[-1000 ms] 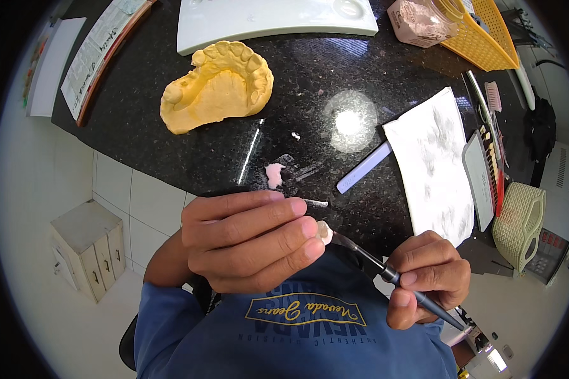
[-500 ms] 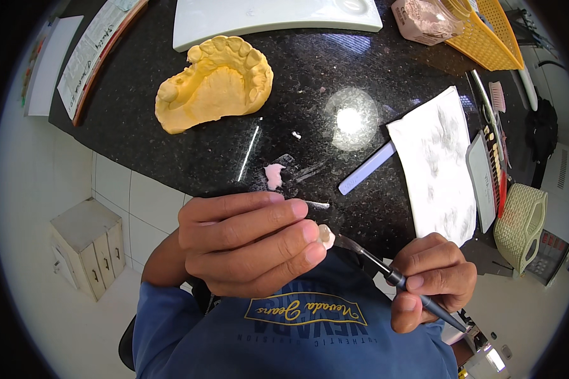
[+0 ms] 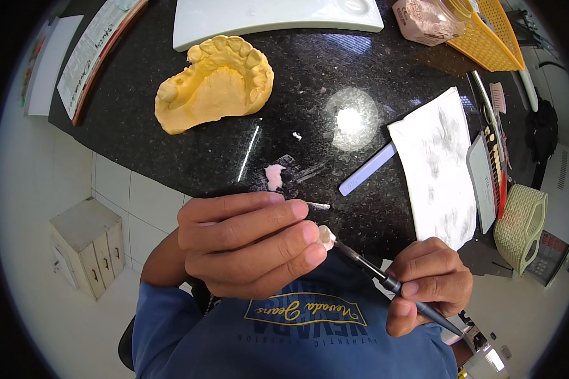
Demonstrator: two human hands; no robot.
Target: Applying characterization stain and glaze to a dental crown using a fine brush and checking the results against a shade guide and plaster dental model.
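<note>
Between the thumb and fingertips of my left hand [image 3: 250, 243] is a small whitish dental crown [image 3: 326, 237]. My right hand [image 3: 431, 284] is closed around a slim dental tool [image 3: 376, 271] with a dark handle and a metallic neck. The tool's narrow tip meets the crown's right side or sits very close to it; I cannot tell whether it is bristle or blade. A thin pale stick end [image 3: 317, 206] shows beyond my left fingers; its other end is hidden. Beyond my hands, a yellow dental cast [image 3: 202, 104] rests on the black worktop [image 3: 310, 82].
A pink smear [image 3: 274, 177] and a lilac strip [image 3: 367, 169] lie on the worktop. The strip touches a grey-smudged white cloth [image 3: 439, 170]. At the back are a white tray [image 3: 272, 18], a jar of pinkish powder [image 3: 423, 22] and a yellow basket [image 3: 493, 38].
The tool's tip has shifted left to the crown and turned, looking narrower. My right hand has moved slightly left and down, while my left hand stays nearly still.
</note>
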